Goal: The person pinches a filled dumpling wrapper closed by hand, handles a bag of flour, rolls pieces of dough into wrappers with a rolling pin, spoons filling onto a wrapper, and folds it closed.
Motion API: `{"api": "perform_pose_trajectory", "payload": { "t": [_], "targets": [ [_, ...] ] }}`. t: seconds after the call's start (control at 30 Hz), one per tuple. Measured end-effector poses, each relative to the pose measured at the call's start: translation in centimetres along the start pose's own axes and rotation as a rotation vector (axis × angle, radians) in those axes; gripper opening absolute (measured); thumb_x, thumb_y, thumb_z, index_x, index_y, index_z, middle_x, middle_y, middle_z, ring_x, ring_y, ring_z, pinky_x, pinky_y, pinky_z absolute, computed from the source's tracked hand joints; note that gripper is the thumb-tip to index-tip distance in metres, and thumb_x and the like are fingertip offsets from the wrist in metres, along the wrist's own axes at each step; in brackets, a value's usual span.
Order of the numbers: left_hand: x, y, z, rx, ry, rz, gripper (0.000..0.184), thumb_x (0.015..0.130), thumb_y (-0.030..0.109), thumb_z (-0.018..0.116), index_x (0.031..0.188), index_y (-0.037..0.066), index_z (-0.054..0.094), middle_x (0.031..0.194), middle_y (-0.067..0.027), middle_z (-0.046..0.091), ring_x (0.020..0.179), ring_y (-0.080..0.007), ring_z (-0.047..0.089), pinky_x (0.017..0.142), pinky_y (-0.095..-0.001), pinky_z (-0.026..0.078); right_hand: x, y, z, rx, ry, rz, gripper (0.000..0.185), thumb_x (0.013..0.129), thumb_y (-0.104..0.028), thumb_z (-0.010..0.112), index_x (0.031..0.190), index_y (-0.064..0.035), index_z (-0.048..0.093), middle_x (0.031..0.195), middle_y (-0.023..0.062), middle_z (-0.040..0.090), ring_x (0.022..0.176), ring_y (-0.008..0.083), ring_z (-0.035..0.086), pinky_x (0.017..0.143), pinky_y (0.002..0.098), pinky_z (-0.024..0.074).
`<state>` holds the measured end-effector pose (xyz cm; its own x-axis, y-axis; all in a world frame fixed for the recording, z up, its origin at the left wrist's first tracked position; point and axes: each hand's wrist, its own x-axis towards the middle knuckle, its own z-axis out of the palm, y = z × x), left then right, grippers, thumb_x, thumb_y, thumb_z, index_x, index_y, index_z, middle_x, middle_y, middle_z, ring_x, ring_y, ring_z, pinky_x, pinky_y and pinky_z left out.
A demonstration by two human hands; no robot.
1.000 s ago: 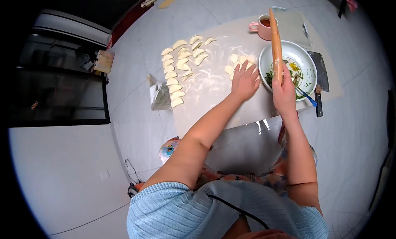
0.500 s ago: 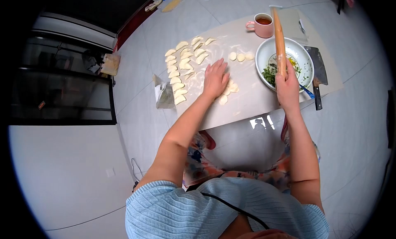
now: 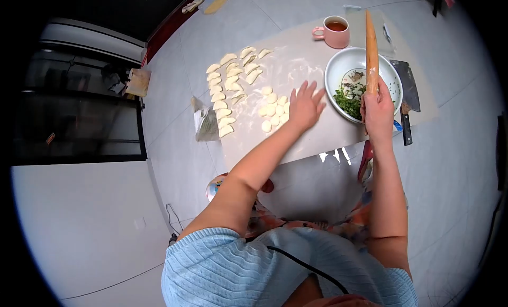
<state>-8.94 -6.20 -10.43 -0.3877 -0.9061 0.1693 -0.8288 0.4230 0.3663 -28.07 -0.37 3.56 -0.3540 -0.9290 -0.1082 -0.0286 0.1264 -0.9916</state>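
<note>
Left hand (image 3: pixel 306 110) has moved right, fingers spread; I read dough (image 3: pixel 271 110) just left of it. Right hand (image 3: pixel 379 111) is clamped on the pin (image 3: pixel 372 55), which points forward.

Rolling pin (image 3: pixel 372 53): orange-brown, paler smudges
Dough rounds (image 3: pixel 272 110): creamy white
Dumplings (image 3: pixel 233 86): cream
Bowl (image 3: pixel 334 77): white
Chopped greens (image 3: pixel 346 104): dark green
Mug (image 3: pixel 337 39): pink; its drink (image 3: pixel 336 26) reddish brown
Cleaver (image 3: pixel 406 84): dark grey blade, black handle
Surface (image 3: pixel 296 53): pale beige, streaked white
Top (image 3: pixel 222 264): light blue, ribbed
Floor (image 3: pixel 450 137): pale grey, darker joint lines
</note>
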Motion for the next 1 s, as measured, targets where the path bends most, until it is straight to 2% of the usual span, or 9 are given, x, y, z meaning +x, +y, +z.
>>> {"api": "perform_pose_trajectory", "payload": {
  "t": [0.2, 0.33, 0.4, 0.47, 0.53, 0.7, 0.8, 0.83, 1.0],
  "targets": [
    [-10.0, -1.2, -3.2, 0.117, -0.085, 0.176, 0.044, 0.094, 0.021, 0.060, 0.138, 0.018, 0.056, 0.151, -0.0142, 0.042, 0.143, -0.0359, 0.035, 0.114, -0.0601, 0.025, -0.4, 0.9, 0.6, -0.002, -0.007, -0.077, 0.049, 0.092, -0.009, 0.050, 0.140, 0.0026, 0.047, 0.096, 0.0082, 0.061, 0.081, 0.0109, 0.057, 0.073, 0.0247, 0.0466],
    [-13.7, -2.6, -5.0, 0.098, -0.085, -0.036, 0.054, 0.095, 0.021, 0.058, 0.146, 0.009, 0.045, 0.157, -0.0161, 0.034, 0.147, -0.0343, 0.028, 0.118, -0.0575, 0.019, -0.3, 1.4, 0.9, -0.069, -0.004, -0.109, 0.049, 0.092, -0.012, 0.051, 0.139, 0.0030, 0.049, 0.103, 0.0122, 0.063, 0.088, 0.0160, 0.060, 0.081, 0.0289, 0.0485],
    [-15.2, -4.0, -4.4, -0.050, 0.165, -0.229, 0.059, 0.094, 0.019, 0.057, 0.147, 0.002, 0.039, 0.157, -0.0198, 0.033, 0.148, -0.0360, 0.026, 0.119, -0.0558, 0.017, -0.1, 1.4, 0.8, -0.106, 0.004, -0.128, 0.049, 0.092, -0.014, 0.052, 0.139, 0.0024, 0.050, 0.103, 0.0128, 0.064, 0.090, 0.0174, 0.061, 0.083, 0.0301, 0.0486],
    [-16.4, -4.5, -4.3, -0.094, 0.204, -0.296, 0.060, 0.092, 0.016, 0.058, 0.146, -0.001, 0.036, 0.155, -0.0236, 0.033, 0.147, -0.0381, 0.026, 0.119, -0.0551, 0.016, -0.1, 1.4, 0.8, -0.105, 0.000, -0.132, 0.049, 0.093, -0.015, 0.052, 0.139, 0.0019, 0.050, 0.103, 0.0131, 0.064, 0.090, 0.0180, 0.062, 0.084, 0.0306, 0.0485],
    [-17.2, -4.0, -5.1, -0.240, 0.107, -0.330, 0.061, 0.091, 0.015, 0.060, 0.145, -0.002, 0.037, 0.155, -0.0240, 0.034, 0.147, -0.0385, 0.026, 0.118, -0.0550, 0.017, 0.0, 1.1, 0.4, -0.103, 0.026, -0.101, 0.049, 0.094, -0.016, 0.054, 0.140, 0.0007, 0.050, 0.093, 0.0092, 0.064, 0.081, 0.0141, 0.060, 0.075, 0.0279, 0.0487],
    [-19.8, 1.4, -3.7, -0.079, 0.094, -0.229, 0.070, 0.088, 0.024, 0.068, 0.147, 0.001, 0.038, 0.156, -0.0265, 0.028, 0.146, -0.0457, 0.022, 0.117, -0.0579, 0.022, 0.0, 0.5, -0.2, 0.023, 0.028, -0.091, 0.049, 0.094, -0.014, 0.055, 0.140, 0.0019, 0.049, 0.076, 0.0007, 0.059, 0.061, 0.0056, 0.053, 0.054, 0.0223, 0.0421],
    [-19.4, 3.2, -4.0, -0.011, -0.132, -0.144, 0.069, 0.090, 0.026, 0.067, 0.147, 0.000, 0.037, 0.158, -0.0240, 0.027, 0.147, -0.0480, 0.020, 0.117, -0.0567, 0.021, -0.1, 0.0, -0.5, 0.050, 0.031, -0.105, 0.050, 0.093, -0.012, 0.054, 0.140, 0.0025, 0.048, 0.073, -0.0003, 0.057, 0.057, 0.0052, 0.051, 0.050, 0.0224, 0.0399],
    [-19.0, 3.3, -4.1, 0.045, -0.192, -0.024, 0.069, 0.089, 0.029, 0.068, 0.146, 0.001, 0.040, 0.159, -0.0217, 0.027, 0.147, -0.0475, 0.020, 0.116, -0.0566, 0.024, -0.2, -0.1, -0.6, 0.049, 0.032, -0.105, 0.050, 0.093, -0.012, 0.054, 0.140, 0.0025, 0.048, 0.073, -0.0003, 0.057, 0.057, 0.0052, 0.051, 0.050, 0.0224, 0.0399],
    [-15.0, 1.3, -4.0, -0.043, -0.139, -0.004, 0.064, 0.090, 0.025, 0.067, 0.144, 0.001, 0.043, 0.156, -0.0210, 0.033, 0.143, -0.0447, 0.028, 0.115, -0.0547, 0.027, 0.0, 0.1, -0.8, 0.061, 0.032, -0.084, 0.050, 0.093, -0.011, 0.052, 0.141, 0.0021, 0.047, 0.072, -0.0004, 0.056, 0.056, 0.0061, 0.051, 0.049, 0.0230, 0.0400]
  ]
}}
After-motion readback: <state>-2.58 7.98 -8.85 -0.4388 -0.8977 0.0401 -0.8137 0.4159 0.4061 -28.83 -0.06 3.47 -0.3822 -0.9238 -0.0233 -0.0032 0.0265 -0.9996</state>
